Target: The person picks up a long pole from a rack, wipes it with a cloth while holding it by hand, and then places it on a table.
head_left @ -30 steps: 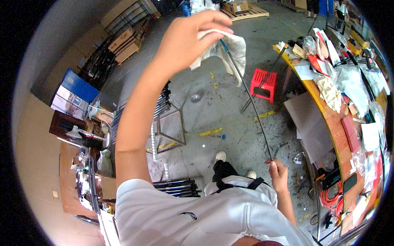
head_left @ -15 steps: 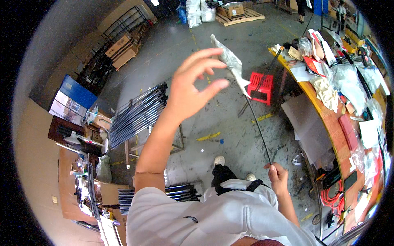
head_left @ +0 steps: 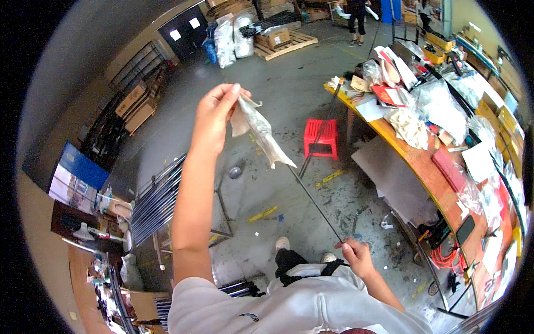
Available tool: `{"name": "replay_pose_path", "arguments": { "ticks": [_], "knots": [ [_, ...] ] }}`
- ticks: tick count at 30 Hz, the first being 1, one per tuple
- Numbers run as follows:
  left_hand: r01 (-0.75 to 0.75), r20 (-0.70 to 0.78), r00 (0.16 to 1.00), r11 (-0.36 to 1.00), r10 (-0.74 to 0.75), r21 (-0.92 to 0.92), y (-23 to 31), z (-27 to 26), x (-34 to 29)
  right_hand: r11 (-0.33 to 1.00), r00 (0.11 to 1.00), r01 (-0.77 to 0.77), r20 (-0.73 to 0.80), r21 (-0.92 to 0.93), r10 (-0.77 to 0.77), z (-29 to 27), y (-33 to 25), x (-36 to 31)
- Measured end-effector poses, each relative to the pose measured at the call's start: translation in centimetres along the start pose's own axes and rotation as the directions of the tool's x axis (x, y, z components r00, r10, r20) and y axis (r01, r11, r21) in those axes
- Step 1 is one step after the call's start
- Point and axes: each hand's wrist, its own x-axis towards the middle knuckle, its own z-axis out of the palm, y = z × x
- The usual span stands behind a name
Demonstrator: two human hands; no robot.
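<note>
while left fingers (head_left: 228, 97) pinch cloth (head_left: 258, 129), rod (head_left: 315, 205) slants below

On my right side of the view I register a long counter (head_left: 425, 158) with an orange-brown wooden top and yellow edge. Directly on it I identify a crumpled cream cloth (head_left: 409, 127), an oblong dull-red block (head_left: 446, 166), a flat black object with rounded corners (head_left: 465, 228) and clear plastic bags (head_left: 439, 106). On the grey, stained floor (head_left: 267, 89) I locate a red plastic stool (head_left: 329, 133) and a slatted wooden pallet (head_left: 300, 42).
</note>
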Motion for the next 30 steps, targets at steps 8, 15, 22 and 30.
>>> {"name": "replay_pose_path", "arguments": {
  "ticks": [8, 15, 22, 30],
  "knots": [
    [0.048, 0.109, 0.992, 0.994, -0.058, 0.096, 0.3, 1.3, 3.9, 1.0, 0.999, -0.028, -0.031, 0.004, 0.028, -0.7, 0.1, -0.4],
    [-0.018, 0.089, 0.993, 0.87, 0.071, -0.492, -0.2, 2.8, 2.4, 0.999, 0.998, -0.011, -0.067, 0.037, 0.014, -1.0, 0.4, -0.1],
    [-0.036, -0.014, 0.999, 0.745, 0.036, -0.666, -1.5, 5.4, -1.6, 0.998, 1.0, -0.01, 0.013, 0.061, 0.009, -0.1, 0.4, 0.3],
    [0.051, -0.032, 0.992, 0.603, -0.126, -0.796, -4.5, 5.2, -5.6, 0.995, 0.993, -0.07, 0.102, 0.077, 0.062, 0.2, 0.6, -1.0]
  ]
}}
